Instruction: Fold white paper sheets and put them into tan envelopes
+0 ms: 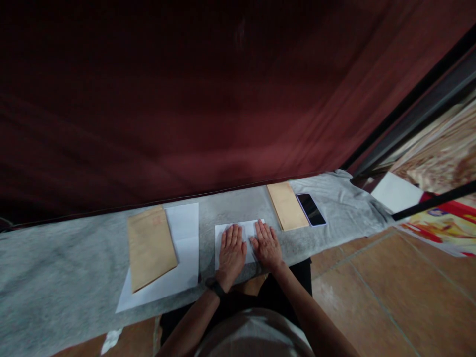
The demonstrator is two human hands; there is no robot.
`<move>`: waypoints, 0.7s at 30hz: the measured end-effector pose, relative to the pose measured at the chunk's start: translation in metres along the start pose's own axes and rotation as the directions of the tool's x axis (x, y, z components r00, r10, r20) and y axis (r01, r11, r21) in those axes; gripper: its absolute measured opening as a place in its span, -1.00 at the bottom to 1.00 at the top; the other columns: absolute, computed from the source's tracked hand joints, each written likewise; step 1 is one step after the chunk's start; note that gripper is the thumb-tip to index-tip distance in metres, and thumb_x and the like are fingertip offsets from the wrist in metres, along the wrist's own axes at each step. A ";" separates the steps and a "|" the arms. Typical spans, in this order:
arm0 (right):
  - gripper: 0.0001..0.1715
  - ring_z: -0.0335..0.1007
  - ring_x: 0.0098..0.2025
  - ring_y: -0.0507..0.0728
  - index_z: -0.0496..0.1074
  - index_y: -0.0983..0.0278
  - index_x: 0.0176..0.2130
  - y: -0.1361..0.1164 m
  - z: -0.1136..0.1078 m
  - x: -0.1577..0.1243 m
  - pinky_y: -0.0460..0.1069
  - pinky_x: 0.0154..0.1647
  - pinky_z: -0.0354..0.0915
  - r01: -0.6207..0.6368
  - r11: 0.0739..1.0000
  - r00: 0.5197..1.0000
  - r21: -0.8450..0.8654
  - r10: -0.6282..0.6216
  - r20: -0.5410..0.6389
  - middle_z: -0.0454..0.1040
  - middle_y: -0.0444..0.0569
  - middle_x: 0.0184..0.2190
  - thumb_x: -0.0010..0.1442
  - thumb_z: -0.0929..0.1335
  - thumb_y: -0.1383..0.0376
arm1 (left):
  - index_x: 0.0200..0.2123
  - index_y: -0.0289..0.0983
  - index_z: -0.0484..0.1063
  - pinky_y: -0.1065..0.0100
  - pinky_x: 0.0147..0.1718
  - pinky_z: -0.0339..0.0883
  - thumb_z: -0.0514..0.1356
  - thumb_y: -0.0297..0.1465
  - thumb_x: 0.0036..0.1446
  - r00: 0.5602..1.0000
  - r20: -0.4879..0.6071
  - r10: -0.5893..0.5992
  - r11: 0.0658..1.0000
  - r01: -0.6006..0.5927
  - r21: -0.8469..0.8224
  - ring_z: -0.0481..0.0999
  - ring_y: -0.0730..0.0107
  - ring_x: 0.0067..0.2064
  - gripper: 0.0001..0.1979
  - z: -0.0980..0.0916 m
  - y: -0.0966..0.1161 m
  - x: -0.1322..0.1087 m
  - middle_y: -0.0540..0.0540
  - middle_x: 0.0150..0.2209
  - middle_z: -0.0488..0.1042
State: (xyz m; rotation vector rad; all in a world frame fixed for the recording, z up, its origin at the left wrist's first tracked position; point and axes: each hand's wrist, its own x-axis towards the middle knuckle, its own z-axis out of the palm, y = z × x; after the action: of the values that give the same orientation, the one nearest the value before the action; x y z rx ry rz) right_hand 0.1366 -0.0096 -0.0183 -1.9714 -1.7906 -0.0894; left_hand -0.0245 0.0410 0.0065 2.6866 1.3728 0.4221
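A white sheet of paper, which looks folded, lies on the grey cloth in front of me. My left hand rests flat on its left half, fingers stretched out, with a dark band on the wrist. On the right edge of the same paper my right hand is pressed down flat, its fingers extended. Both palms hide much of the sheet. Just beyond my right hand lies a brown envelope. Off to the left, another brown envelope with faint red marks sits on larger white paper.
A phone lies beside the right envelope. The grey cloth covers a long narrow surface against a dark red panel. At far right are a dark frame and a colourful printed box. A white scrap is on the tiled floor.
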 end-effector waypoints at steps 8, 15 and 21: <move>-0.30 0.07 0.39 0.33 -0.07 0.27 0.45 0.002 0.003 -0.001 0.29 0.37 0.00 0.005 1.000 1.000 -0.004 -0.005 -0.026 0.11 0.15 0.39 0.45 0.17 0.16 | 0.36 -0.44 0.11 -0.06 0.34 0.00 -0.05 -0.27 0.34 0.986 -0.097 -0.139 0.990 0.139 -0.008 0.06 0.02 0.42 -0.39 0.005 -0.024 -0.003 -0.36 0.37 0.16; -0.30 0.10 0.38 0.35 -0.04 0.29 0.44 0.001 0.003 0.000 0.30 0.38 -0.02 -0.012 1.000 1.000 0.006 0.012 -0.008 0.12 0.16 0.39 0.44 0.17 0.15 | 0.35 -0.48 0.09 -0.07 0.22 0.22 -0.03 -0.34 0.32 0.949 -0.176 -0.263 0.964 0.249 -0.097 0.29 -0.08 0.31 -0.41 -0.003 -0.035 -0.031 -0.44 0.30 0.27; -0.31 0.08 0.39 0.35 -0.03 0.30 0.43 0.002 0.004 0.000 0.30 0.38 -0.02 -0.002 1.000 1.000 -0.009 0.002 -0.014 0.12 0.17 0.38 0.44 0.16 0.14 | 0.31 -0.40 0.16 0.04 -0.02 0.44 0.11 -0.37 0.21 0.919 -0.089 -0.385 0.882 0.338 -0.329 0.56 0.07 -0.04 -0.39 -0.005 -0.046 -0.031 -0.33 0.03 0.52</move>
State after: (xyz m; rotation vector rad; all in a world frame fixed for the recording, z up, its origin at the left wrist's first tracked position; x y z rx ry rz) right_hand 0.1369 -0.0082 -0.0225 -1.9736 -1.7828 -0.1104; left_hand -0.0792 0.0427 -0.0047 2.1254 1.6497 0.7426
